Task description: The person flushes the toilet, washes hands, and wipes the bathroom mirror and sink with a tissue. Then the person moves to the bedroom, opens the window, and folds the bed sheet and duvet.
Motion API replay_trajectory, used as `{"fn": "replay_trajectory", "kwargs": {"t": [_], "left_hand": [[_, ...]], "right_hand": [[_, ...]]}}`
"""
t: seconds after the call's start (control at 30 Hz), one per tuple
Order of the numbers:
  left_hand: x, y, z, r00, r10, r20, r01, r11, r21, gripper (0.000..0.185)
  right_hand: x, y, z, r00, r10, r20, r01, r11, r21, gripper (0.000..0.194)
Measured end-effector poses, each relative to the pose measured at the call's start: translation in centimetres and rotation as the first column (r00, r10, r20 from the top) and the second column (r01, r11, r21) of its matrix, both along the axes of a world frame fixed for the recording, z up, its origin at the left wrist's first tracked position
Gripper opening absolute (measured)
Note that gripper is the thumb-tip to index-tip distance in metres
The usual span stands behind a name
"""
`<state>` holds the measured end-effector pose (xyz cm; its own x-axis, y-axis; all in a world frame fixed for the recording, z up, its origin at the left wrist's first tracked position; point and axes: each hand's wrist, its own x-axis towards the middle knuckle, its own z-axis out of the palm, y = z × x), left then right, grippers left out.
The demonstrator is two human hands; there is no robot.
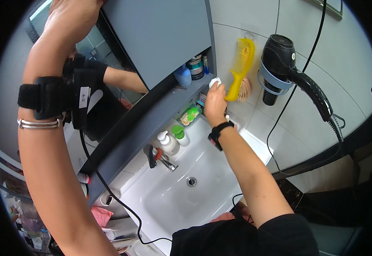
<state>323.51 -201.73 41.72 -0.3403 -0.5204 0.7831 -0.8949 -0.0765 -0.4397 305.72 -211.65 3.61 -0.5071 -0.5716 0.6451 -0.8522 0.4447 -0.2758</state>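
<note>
My left hand [74, 19] is raised at the upper left, beside the edge of the mirrored cabinet [160, 28]; its fingers are cut off by the picture's rim, so its grip cannot be told. My right hand [215, 102] holds a crumpled white tissue or cloth [215, 82] at the right end of the grey shelf [141, 128]. Close by on that shelf stand a blue bottle [183, 75] and a stack of round jars [195, 67]. A yellow comb [242, 68] hangs on the tiled wall just right of my right hand.
Below lies a white washbasin [170, 195] with a chrome faucet [166, 161], a white pump bottle [169, 144] and a green-capped bottle [180, 136]. A black hair dryer [278, 54] sits in a wall holder. A black cable [109, 188] hangs across the left side.
</note>
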Motion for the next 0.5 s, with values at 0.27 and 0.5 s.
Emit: {"fn": "replay_trajectory", "kwargs": {"t": [0.27,0.5], "left_hand": [[5.7,1.9,-9.4,0.667,-0.744,0.038,0.745,0.665,-0.056,0.039],[9.5,5.9,-28.5,0.963,-0.159,-0.219,0.262,0.757,0.599,0.055]], "right_hand": [[4.3,1.7,1.4,0.789,0.554,0.266,-0.345,0.757,-0.555,0.044],[4.8,0.7,1.1,0.764,0.489,0.421,-0.179,0.788,-0.589,0.039]]}}
